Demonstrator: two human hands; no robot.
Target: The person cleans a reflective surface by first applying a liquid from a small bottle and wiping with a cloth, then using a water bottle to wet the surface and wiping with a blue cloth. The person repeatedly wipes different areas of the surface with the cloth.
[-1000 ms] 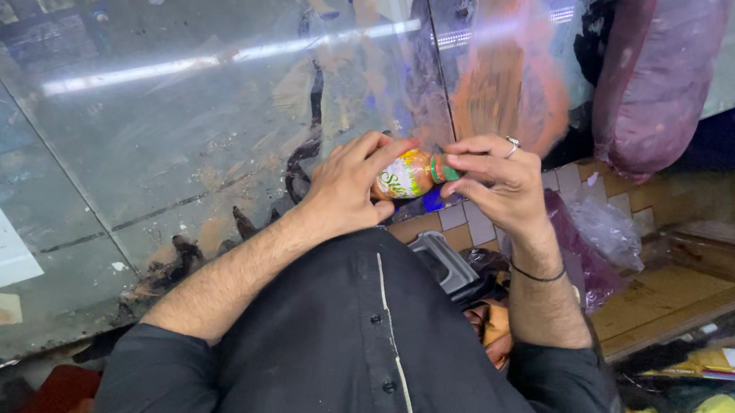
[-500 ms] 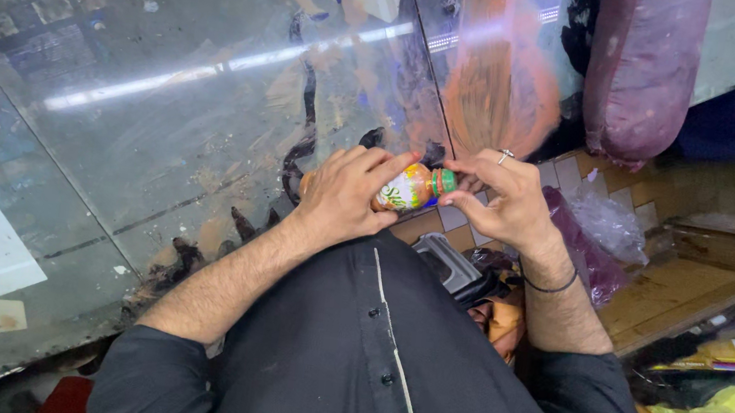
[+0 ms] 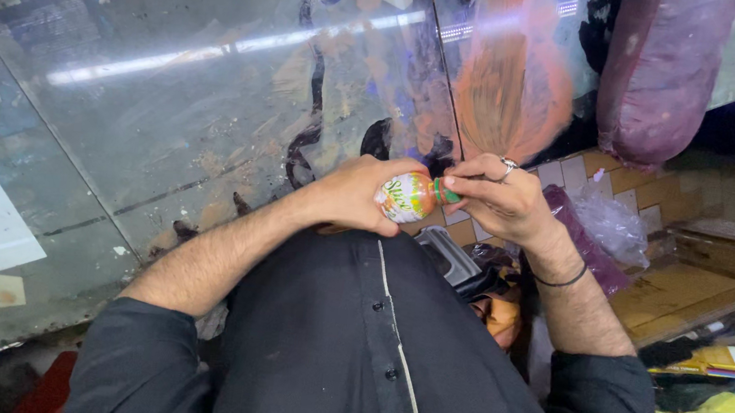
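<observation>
While I watch from the head camera, my left hand (image 3: 359, 198) clamps a small orange-and-white bottle (image 3: 405, 196) lying nearly level at chest height, its green cap (image 3: 447, 192) pointing right. My right hand (image 3: 502, 199), ringed, pinches that cap. Behind them runs a scuffed glass desk (image 3: 168, 92); a purple bag (image 3: 659, 74) and crumpled clear plastic (image 3: 610, 220) crowd the right.

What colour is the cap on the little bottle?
Green. The cap sits under the right hand's fingertips, on the small bottle in the left hand; head view.
</observation>
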